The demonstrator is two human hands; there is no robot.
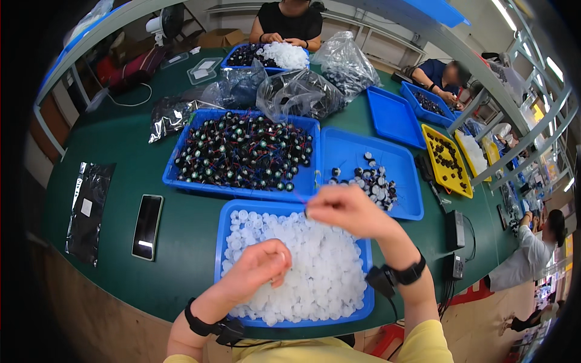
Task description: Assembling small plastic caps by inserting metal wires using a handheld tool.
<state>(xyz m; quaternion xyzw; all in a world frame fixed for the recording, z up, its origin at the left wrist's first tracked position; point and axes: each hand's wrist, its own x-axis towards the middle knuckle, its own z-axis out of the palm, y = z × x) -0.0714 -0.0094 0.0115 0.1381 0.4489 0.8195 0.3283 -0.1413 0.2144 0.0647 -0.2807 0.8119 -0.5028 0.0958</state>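
Observation:
My left hand (263, 266) is over the near blue tray (221, 242), which is full of small translucent white plastic caps (308, 272). Its fingers are curled together, and whatever they pinch is too small to make out. Higher and to the right, my right hand (348, 210) pinches a small dark wired part (308, 213), mostly hidden by the fingertips; thin coloured wire shows beside it. Just beyond, a blue tray (172, 180) is heaped with black round parts (242, 151) on red and blue wires. To its right, a shallower blue tray (405, 175) carries white-capped parts (375, 184).
A phone (147, 227) and a black plastic bag (89, 212) lie at left. Clear bags (299, 94) stand behind the trays. At right are a blue tray (396, 118), a yellow tray (448, 160) and black power boxes (455, 230). Co-workers sit across the table.

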